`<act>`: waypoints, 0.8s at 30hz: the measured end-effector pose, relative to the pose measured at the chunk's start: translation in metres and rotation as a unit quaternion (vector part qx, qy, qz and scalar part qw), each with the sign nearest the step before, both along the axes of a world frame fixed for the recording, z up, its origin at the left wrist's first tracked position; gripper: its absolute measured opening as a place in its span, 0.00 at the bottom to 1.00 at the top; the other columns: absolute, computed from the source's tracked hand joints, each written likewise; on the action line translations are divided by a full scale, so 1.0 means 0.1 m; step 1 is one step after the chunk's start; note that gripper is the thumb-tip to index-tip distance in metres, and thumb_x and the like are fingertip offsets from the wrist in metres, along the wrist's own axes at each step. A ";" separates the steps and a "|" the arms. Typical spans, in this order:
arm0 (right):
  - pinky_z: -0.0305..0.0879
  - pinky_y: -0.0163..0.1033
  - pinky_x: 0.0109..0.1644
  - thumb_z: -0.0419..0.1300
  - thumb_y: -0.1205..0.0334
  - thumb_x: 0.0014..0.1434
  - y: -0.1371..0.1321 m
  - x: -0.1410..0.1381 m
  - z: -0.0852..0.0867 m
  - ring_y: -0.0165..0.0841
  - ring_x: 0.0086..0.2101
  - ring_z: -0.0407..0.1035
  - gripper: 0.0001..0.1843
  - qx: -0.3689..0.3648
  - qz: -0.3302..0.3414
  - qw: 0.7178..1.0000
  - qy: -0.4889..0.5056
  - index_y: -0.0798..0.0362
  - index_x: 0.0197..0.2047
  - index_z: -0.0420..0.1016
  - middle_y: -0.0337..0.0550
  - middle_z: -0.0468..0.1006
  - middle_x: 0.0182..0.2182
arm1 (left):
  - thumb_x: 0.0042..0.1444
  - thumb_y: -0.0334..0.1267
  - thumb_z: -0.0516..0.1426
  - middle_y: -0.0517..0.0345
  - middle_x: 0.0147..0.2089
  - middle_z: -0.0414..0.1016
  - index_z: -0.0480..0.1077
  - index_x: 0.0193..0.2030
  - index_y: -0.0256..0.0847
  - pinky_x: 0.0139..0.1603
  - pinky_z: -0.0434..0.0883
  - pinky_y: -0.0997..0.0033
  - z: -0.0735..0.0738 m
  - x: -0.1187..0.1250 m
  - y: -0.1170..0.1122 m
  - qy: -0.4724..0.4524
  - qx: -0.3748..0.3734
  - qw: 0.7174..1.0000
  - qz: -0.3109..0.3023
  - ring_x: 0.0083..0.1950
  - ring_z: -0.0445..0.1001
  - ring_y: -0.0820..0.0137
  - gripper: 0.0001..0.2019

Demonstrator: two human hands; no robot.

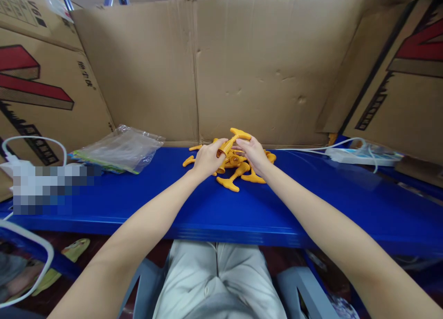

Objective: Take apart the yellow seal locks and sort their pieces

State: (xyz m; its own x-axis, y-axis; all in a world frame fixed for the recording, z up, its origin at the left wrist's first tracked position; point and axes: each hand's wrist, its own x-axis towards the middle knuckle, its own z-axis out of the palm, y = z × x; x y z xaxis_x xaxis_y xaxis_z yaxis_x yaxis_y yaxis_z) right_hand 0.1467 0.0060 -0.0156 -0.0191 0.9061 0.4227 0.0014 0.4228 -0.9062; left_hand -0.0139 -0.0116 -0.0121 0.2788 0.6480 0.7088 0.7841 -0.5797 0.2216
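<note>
A yellow plastic T-handled piece (228,146) is held up over a heap of similar pieces. Its crossbar points up and away, and its hollow round end faces down toward me. My left hand (208,159) is closed around the hollow end. My right hand (254,154) has its fingers closed at the right tip of the crossbar. Just below and between my hands lies the heap of yellow T-handled pieces (238,170), several of them tangled together on the blue table (221,213). Parts of the heap are hidden behind my hands.
Cardboard panels (277,70) wall in the back, with printed boxes (41,84) at the left and right. Clear plastic bags (121,148) lie left of the heap. A white power strip (363,156) with cables sits at the right. A white cable (44,263) loops at the lower left.
</note>
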 end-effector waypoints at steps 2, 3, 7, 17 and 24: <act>0.70 0.38 0.43 0.54 0.58 0.59 -0.05 -0.03 0.03 0.32 0.43 0.74 0.17 -0.020 0.018 0.999 0.020 0.50 0.52 0.63 0.47 0.75 0.50 | 0.53 0.30 0.53 0.56 0.46 0.79 0.68 0.56 0.43 0.47 0.70 0.68 0.00 0.01 -0.01 -0.006 0.005 1.000 0.004 0.42 0.77 0.66 0.22; 0.70 0.38 0.43 0.54 0.59 0.60 -0.07 -0.05 0.04 0.31 0.42 0.74 0.17 -0.033 0.027 0.998 0.036 0.50 0.52 0.63 0.47 0.75 0.49 | 0.53 0.30 0.53 0.56 0.46 0.79 0.68 0.56 0.43 0.46 0.70 0.68 0.01 0.02 -0.01 -0.011 0.004 1.000 0.006 0.43 0.77 0.66 0.21; 0.70 0.36 0.41 0.56 0.62 0.58 -0.16 -0.15 0.06 0.30 0.37 0.74 0.13 -0.086 0.084 0.991 0.063 0.52 0.48 0.69 0.44 0.78 0.41 | 0.55 0.31 0.53 0.55 0.48 0.78 0.68 0.55 0.43 0.47 0.70 0.67 0.01 0.04 -0.02 -0.032 -0.001 0.999 0.010 0.45 0.76 0.65 0.20; 0.68 0.34 0.37 0.58 0.63 0.55 -0.16 -0.12 0.06 0.30 0.34 0.72 0.08 -0.081 0.079 0.993 0.041 0.53 0.38 0.76 0.41 0.79 0.34 | 0.58 0.41 0.53 0.48 0.55 0.71 0.61 0.63 0.41 0.53 0.68 0.60 0.00 -0.07 0.04 0.074 -0.015 0.983 -0.167 0.53 0.70 0.63 0.25; 0.60 0.34 0.24 0.63 0.55 0.50 -0.16 -0.02 0.11 0.23 0.18 0.60 0.10 -0.015 0.049 0.996 -0.075 0.54 0.30 0.78 0.39 0.77 0.26 | 0.59 0.34 0.50 0.47 0.64 0.61 0.64 0.61 0.46 0.57 0.62 0.54 0.08 -0.15 0.08 0.086 0.071 0.993 -0.038 0.62 0.60 0.58 0.22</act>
State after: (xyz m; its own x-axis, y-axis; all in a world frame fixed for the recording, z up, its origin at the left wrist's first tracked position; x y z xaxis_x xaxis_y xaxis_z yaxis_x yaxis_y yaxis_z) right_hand 0.1444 -0.0098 -0.0043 -0.1682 0.9091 0.3811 0.0971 0.4000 -0.9114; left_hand -0.0286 -0.0032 -0.0040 0.4479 0.5184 0.7285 0.7567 -0.6538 0.0000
